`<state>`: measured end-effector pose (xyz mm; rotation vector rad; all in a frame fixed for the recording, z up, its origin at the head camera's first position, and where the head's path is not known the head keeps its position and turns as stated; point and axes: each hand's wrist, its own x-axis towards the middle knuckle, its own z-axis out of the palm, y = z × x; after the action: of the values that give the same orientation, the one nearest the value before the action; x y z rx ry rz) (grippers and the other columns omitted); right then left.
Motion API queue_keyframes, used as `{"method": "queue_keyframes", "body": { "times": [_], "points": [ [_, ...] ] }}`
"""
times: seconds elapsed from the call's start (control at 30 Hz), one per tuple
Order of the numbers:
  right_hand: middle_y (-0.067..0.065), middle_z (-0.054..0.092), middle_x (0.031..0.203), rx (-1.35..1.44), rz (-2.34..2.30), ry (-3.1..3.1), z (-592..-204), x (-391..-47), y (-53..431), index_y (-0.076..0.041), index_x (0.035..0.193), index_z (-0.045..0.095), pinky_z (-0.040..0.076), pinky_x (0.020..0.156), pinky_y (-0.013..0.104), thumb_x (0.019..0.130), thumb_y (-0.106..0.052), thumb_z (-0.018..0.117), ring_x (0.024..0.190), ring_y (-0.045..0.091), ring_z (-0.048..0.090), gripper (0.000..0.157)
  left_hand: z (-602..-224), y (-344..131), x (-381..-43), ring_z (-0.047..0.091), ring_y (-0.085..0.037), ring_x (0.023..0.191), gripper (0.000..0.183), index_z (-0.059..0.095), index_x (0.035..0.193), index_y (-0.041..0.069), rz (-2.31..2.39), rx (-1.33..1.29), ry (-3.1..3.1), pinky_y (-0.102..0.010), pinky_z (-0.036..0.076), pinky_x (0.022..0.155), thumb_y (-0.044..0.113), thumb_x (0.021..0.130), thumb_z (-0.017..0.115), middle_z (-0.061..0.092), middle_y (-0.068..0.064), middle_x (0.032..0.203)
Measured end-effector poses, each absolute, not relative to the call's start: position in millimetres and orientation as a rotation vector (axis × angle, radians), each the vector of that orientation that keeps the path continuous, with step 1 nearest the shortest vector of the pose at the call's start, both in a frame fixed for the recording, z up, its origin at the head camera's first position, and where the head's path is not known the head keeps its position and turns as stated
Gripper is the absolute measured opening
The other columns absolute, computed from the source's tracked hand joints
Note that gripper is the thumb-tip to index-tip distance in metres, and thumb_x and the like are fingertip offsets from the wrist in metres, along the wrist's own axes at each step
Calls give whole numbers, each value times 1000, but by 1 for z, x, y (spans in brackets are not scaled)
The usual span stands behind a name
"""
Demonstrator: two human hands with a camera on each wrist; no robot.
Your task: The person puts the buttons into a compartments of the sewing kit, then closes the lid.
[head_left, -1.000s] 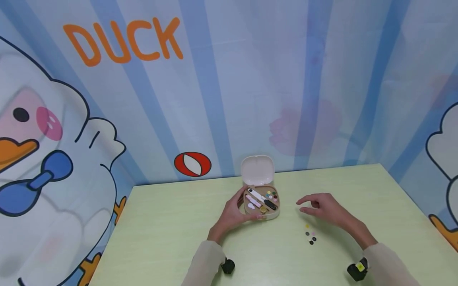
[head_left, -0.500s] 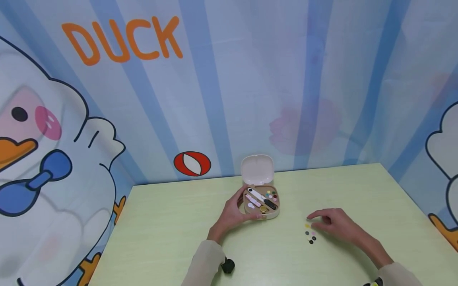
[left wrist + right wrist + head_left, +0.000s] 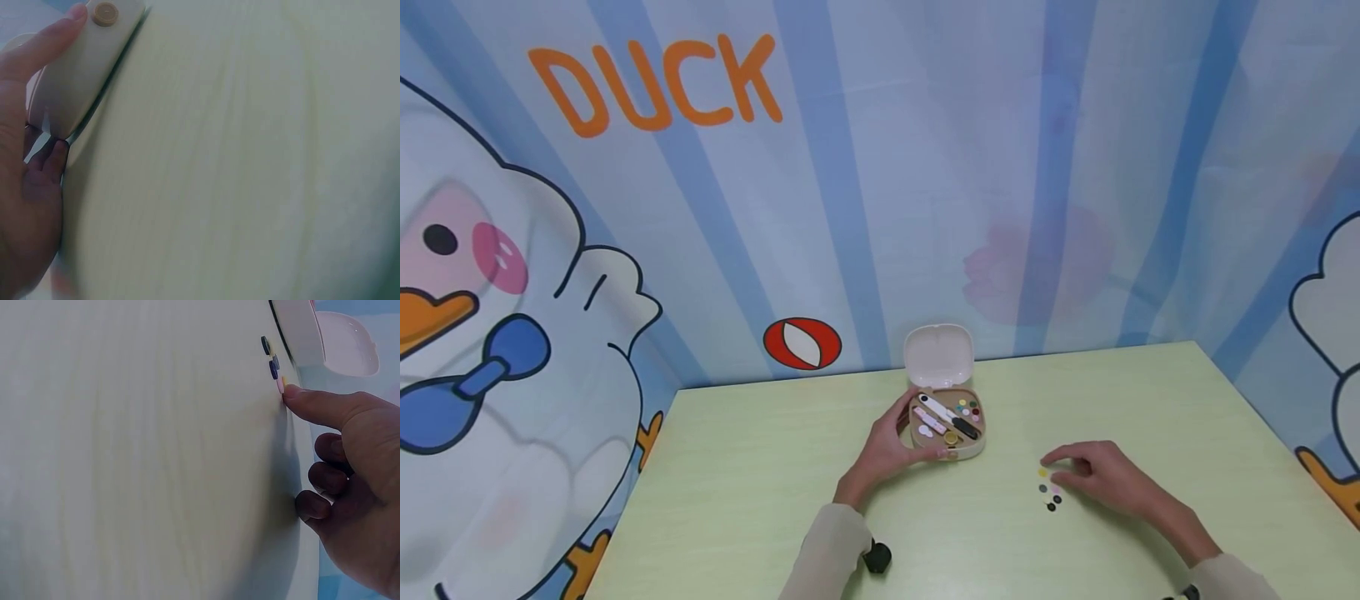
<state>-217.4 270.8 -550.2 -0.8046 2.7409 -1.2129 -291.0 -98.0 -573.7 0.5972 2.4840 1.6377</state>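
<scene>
A small white sewing box (image 3: 967, 451) stands at the back of the table with its pale lid (image 3: 938, 357) raised. Inside show a white-and-black pen-like tool (image 3: 947, 415), a pink-labelled stick and several coloured buttons (image 3: 972, 408). My left hand (image 3: 887, 446) grips the box from its left side, thumb on the front wall beside a round tan button clasp (image 3: 104, 14). Several loose buttons (image 3: 1057, 499), black, grey, pink and yellow, lie to the right of the box. My right hand (image 3: 1101, 475) hovers at them, thumb and forefinger apart around the yellow button (image 3: 1042, 472); the other fingers curl under.
The pale green-yellow table (image 3: 760, 500) reaches a blue striped backdrop (image 3: 880, 167) printed with a duck. A black wrist device (image 3: 877, 557) sits at the left sleeve (image 3: 827, 550).
My right hand has come down and toward the front right, from beyond the loose buttons to right at them. My left hand keeps its grip on the sewing box.
</scene>
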Motion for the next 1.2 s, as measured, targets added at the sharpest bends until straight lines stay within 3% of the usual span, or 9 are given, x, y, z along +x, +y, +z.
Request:
{"method": "queue_keyframes", "body": {
  "times": [0.37, 0.6, 0.8, 1.03, 1.2],
  "points": [
    [-15, 36, 62, -836, -1187, 2689, -548, -225, 264, -11, 110, 80, 34, 55, 22, 96, -13, 76, 58, -1, 30, 16, -573, -98, -291, 39, -18, 148, 105, 31, 164, 22, 1671, 596, 2461, -33, 36, 121, 31, 80, 93, 38, 0, 164],
    [-15, 40, 63, -872, -1208, 2697, -547, -227, 262, -13, 105, 81, 33, 54, 21, 94, -11, 77, 58, -1, 32, 11, -569, -97, -289, 36, -32, 150, 104, 27, 165, 11, 1691, 633, 2449, -46, 34, 123, 16, 82, 90, 35, -12, 165],
    [-16, 38, 62, -887, -1184, 2711, -546, -229, 261, -18, 99, 78, 34, 54, 21, 93, -9, 78, 57, -1, 32, 11, -535, -96, -272, 36, -37, 149, 100, 28, 162, 1, 1688, 644, 2426, -52, 34, 122, 13, 83, 89, 35, -20, 164],
    [-16, 39, 62, -890, -1144, 2736, -542, -236, 255, -22, 91, 75, 33, 54, 21, 92, -12, 80, 57, -1, 34, 11, -571, -99, -290, 38, -23, 149, 104, 30, 164, 20, 1674, 614, 2463, -38, 36, 122, 27, 81, 92, 37, -3, 165],
    [-14, 42, 64, -852, -1128, 2722, -542, -241, 249, -21, 91, 75, 31, 53, 21, 92, -13, 80, 58, 1, 36, 9, -569, -98, -289, 39, -20, 149, 105, 30, 165, 21, 1647, 584, 2472, -32, 36, 121, 34, 81, 92, 37, -1, 165]
  ]
}}
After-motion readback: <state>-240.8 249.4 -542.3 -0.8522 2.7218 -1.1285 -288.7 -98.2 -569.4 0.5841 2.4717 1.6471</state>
